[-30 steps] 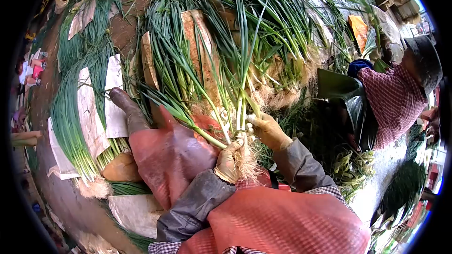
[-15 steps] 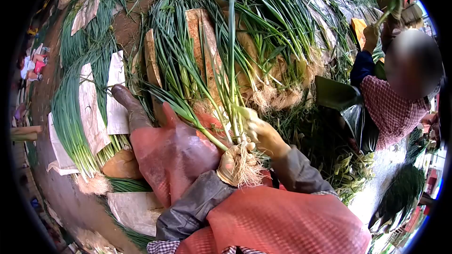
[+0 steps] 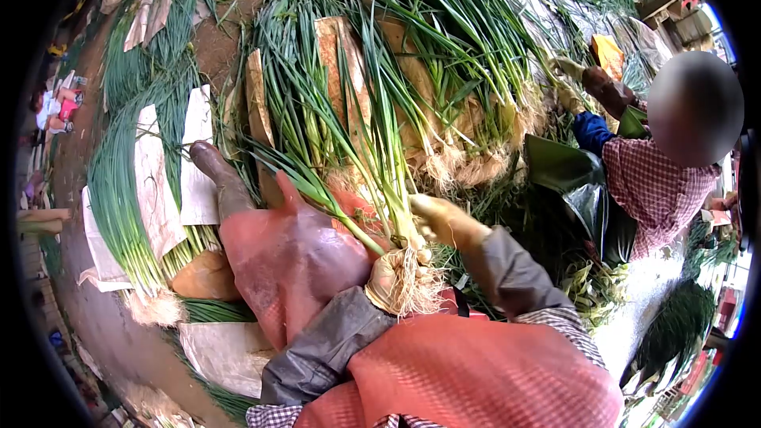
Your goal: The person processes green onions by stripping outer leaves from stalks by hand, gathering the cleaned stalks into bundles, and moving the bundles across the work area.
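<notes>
My gloved left hand (image 3: 385, 279) is closed round the root end of a small bunch of spring onions (image 3: 402, 218) above my lap. Pale stringy roots (image 3: 420, 289) hang over its fingers, and the long green leaves point away from me. Just right of the white stems is my gloved right hand (image 3: 445, 222), its fingers curled together; what they hold, if anything, is hidden. Beyond both hands lies a broad row of spring onions (image 3: 468, 47), roots towards me.
Tidy spring onion bundles (image 3: 127, 214) with cardboard strips (image 3: 155, 182) lie on the left. Loose leaf scraps (image 3: 515, 222) cover the ground right of my hands. A co-worker (image 3: 654, 190) in a checked top sits at the right, both gloved hands at the row's edge.
My right hand has moved slightly down along the stems, off the pale leaf it held. My left hand keeps its hold. The co-worker's raised hand has come down to the row.
</notes>
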`<control>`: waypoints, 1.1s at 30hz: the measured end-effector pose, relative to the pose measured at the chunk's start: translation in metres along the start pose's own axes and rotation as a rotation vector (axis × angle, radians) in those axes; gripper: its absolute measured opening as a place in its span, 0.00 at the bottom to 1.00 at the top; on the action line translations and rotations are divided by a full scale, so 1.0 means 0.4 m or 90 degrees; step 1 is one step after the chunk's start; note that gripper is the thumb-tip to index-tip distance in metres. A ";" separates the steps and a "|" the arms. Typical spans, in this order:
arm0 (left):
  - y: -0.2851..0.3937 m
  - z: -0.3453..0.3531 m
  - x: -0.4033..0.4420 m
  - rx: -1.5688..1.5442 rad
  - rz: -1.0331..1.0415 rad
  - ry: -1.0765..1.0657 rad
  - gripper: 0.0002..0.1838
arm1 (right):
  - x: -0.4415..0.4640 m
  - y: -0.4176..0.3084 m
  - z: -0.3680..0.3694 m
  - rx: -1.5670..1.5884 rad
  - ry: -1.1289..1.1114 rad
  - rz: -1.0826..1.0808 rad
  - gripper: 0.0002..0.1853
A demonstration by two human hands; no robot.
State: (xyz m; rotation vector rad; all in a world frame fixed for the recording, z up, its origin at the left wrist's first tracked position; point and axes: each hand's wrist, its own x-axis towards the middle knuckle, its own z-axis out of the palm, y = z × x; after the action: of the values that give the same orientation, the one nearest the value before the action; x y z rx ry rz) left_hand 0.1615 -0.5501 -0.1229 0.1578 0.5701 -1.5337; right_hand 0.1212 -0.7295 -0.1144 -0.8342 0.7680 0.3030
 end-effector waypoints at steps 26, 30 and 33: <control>-0.021 0.045 0.009 0.039 0.136 0.124 0.26 | -0.505 0.164 -0.401 -0.095 0.034 0.080 0.10; -0.005 0.024 0.035 -0.071 0.090 0.021 0.26 | -0.613 0.372 -0.664 -0.879 0.005 0.174 0.11; -0.002 0.014 0.031 -0.082 0.018 0.061 0.23 | -0.394 0.209 -0.450 -0.527 0.174 0.082 0.20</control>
State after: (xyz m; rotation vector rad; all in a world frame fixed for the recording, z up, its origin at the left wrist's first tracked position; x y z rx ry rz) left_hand 0.1613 -0.5637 -0.1234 0.1409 0.7383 -1.4626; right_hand -0.1206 -0.8044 -0.1247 -1.6307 0.9643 0.6523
